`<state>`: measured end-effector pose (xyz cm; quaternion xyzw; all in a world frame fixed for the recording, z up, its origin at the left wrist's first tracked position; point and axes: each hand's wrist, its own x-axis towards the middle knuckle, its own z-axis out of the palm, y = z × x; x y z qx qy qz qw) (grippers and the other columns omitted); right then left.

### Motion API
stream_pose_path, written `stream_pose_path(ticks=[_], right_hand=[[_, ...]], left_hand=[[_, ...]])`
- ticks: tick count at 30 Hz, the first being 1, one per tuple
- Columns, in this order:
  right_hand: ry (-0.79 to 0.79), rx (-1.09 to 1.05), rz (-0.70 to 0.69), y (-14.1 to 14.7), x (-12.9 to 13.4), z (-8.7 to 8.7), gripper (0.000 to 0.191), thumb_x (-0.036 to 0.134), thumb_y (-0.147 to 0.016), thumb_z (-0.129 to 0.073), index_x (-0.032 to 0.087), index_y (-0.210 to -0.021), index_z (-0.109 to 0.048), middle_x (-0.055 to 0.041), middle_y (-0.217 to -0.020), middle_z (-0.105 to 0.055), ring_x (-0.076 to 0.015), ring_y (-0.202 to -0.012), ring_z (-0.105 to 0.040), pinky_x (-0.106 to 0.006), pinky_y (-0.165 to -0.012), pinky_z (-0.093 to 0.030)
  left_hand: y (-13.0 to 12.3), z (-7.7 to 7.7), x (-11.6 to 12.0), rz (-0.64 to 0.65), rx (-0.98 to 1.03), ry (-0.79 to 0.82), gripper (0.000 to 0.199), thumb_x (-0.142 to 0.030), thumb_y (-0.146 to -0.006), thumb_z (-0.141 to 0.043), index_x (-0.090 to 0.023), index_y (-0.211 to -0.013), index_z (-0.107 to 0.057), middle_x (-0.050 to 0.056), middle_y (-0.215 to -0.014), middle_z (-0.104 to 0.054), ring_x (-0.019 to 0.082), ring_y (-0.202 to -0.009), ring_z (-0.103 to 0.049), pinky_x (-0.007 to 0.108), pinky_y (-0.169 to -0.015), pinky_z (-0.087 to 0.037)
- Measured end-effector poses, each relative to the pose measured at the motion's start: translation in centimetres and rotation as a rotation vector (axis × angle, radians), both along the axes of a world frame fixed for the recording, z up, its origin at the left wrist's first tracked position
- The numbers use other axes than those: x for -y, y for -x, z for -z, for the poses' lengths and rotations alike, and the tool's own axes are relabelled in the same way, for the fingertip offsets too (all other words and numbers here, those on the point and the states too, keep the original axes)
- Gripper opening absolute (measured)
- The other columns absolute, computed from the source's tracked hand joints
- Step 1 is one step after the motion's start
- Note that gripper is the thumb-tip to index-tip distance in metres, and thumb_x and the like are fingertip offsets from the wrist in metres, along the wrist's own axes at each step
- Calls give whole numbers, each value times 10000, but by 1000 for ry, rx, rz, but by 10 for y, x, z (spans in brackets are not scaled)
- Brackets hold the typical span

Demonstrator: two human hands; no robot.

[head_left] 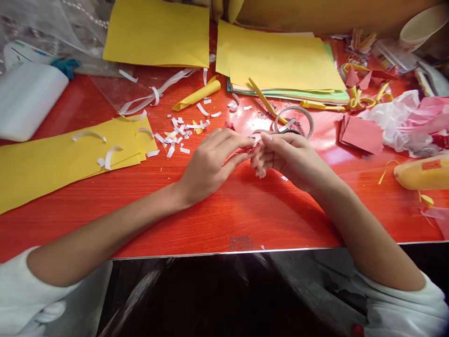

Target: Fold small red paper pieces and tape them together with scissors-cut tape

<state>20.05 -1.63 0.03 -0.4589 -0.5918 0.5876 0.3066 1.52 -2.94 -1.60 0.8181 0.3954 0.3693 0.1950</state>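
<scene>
**Red paper pinched between two hands over a cluttered craft table**

Red is what I see first from the head camera: a glossy red table (217, 210) fills the middle of the view, and a small red paper piece (247, 150) sits right where my two hands meet. My left hand (210, 161) comes in from the lower left, fingers stretched forward and closed together, thumb and fingertips pinching the near side of that red piece. My right hand (289, 157) comes in from the lower right, fingers curled, its tips clamped on the other side of the same piece. The two hands touch at the fingertips, just above the tabletop. How the piece is folded I cannot tell; most of it is hidden by the fingers.

Just beyond the right hand lies a roll of clear tape (293, 120), flat on the table. White paper scraps (177, 135) are scattered near the left hand, towards the far side. A rolled yellow strip (198, 95) lies beyond them. Long yellow paper strips (63, 159) lie at the left, with curled white slips on top. Two stacks of yellow sheets (277, 61) lie at the far edge. A small pile of red paper squares (361, 135) rests to the right, beside crumpled plastic bags (410, 121). A paper cup (423, 25) stands in the far right corner.
</scene>
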Motion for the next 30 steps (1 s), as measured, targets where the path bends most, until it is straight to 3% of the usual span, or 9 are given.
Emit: stream_pose_path(ticks=[8, 18, 30], right_hand=[[-61, 26, -51, 2, 6, -6, 251, 449, -784, -646, 198, -809, -649, -25, -749, -680, -135, -630, -655, -283, -616, -567], [80, -103, -83, 0, 6, -5, 256, 393, -864, -569, 169, -862, -693, -76, -822, -720, -182, -747, -702, -330, -723, -589], [173, -180, -56, -1, 6, -1, 203, 278, -850, -597, 140, -930, -723, -94, -895, -728, -196, -825, -705, -342, -786, -587]], left_hand=[[0, 1, 0, -50, 65, -45, 104, -288, -872, -549, -223, -925, -611, 41, -907, -647, 155, -870, -573, 318, -793, -471], [1, 0, 1, -33, 113, -29, 138, -219, -888, -517, -206, -958, -635, 38, -928, -649, 134, -884, -590, 298, -812, -482], [0, 7, 0, -79, 34, -175, 126, -168, -886, -513, -178, -972, -605, 27, -904, -661, 117, -868, -614, 261, -767, -503]])
